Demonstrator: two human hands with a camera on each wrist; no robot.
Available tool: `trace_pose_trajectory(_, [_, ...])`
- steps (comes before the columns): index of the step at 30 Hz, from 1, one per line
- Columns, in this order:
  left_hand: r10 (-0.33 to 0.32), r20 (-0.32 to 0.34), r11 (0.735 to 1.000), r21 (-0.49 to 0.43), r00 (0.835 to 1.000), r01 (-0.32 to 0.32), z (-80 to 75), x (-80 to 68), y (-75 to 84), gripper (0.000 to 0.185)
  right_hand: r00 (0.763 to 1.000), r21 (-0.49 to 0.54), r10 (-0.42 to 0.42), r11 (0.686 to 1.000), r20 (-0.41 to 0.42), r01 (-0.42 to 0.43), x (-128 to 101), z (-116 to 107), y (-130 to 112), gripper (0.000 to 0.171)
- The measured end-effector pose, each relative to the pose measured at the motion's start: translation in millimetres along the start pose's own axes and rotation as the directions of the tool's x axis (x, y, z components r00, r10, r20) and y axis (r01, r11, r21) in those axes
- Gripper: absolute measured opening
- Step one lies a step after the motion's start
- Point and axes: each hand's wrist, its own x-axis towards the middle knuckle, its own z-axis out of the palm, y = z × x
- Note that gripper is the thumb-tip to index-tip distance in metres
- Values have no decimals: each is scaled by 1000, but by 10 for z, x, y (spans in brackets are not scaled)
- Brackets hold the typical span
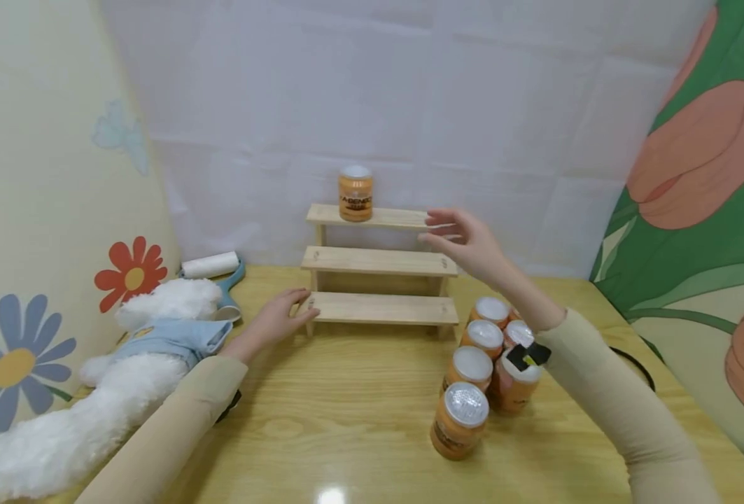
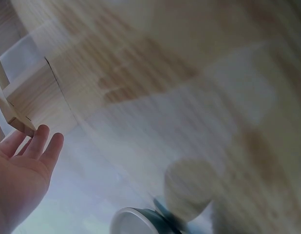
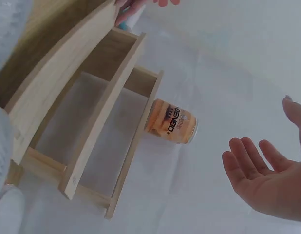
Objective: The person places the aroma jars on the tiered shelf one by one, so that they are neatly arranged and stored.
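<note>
A three-step wooden display rack [image 1: 381, 260] stands against the back cloth. One orange can [image 1: 355, 194] with a pale lid sits upright on its top step, left of the middle. My left hand [image 1: 278, 318] holds the left end of the lowest step; the left wrist view has the plank end [image 2: 21, 124] between thumb and fingers. In front of the rack's right side, my right hand [image 1: 462, 241] hovers with nothing in it. The right wrist view shows that hand [image 3: 267, 180] with fingers spread, apart from the can [image 3: 172, 122].
Several more orange cans [image 1: 460, 420] stand grouped on the wooden table [image 1: 321, 420], right of and before the rack. At left lie a white plush toy [image 1: 151, 378] in a blue shirt and a lint roller [image 1: 211, 265]. A dark curved cord [image 1: 636, 364] lies at right.
</note>
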Motion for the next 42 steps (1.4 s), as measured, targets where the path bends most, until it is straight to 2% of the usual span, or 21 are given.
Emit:
trace_pose_trajectory(7, [4,12,999,-44,1000,-4,-12,39,52,63,999,-43,-31,999,26,32,-592,-89,134,47])
trace_pose_trajectory(13, [2,15,997,-74,1000,-1,-38,67,24,57,998,-102,-38,994,48,42,-1033,-44,229,44])
trace_pose_trajectory(17, [-3,24,996,-94,1000,5,-37,69,-17,57,998,-146,-22,989,65,31,-1277,25,306,44])
trace_pose_trajectory(21, [-14,33,994,-111,999,18,-37,58,-36,58,997,-143,30,989,73,-20,-1483,100,381,44])
trace_pose_trajectory(23, [-16,39,992,-121,999,20,-38,48,-39,58,996,-139,53,989,68,-43,-1569,144,412,43])
trace_pose_trajectory(28, [-32,46,989,-144,998,38,-35,35,-60,60,999,-152,14,988,31,-9,-1713,262,470,41])
trace_pose_trajectory(32, [-35,48,987,-155,998,42,-37,20,-74,61,999,-173,24,985,42,-17,-1779,346,500,44])
trace_pose_trajectory(39, [-42,58,987,-154,997,50,-41,7,-84,63,995,-208,-88,973,53,97,-1843,427,554,43])
trace_pose_trajectory(42, [-43,61,987,-154,997,52,-48,1,-77,63,994,-193,-75,977,83,90,-1858,394,563,43])
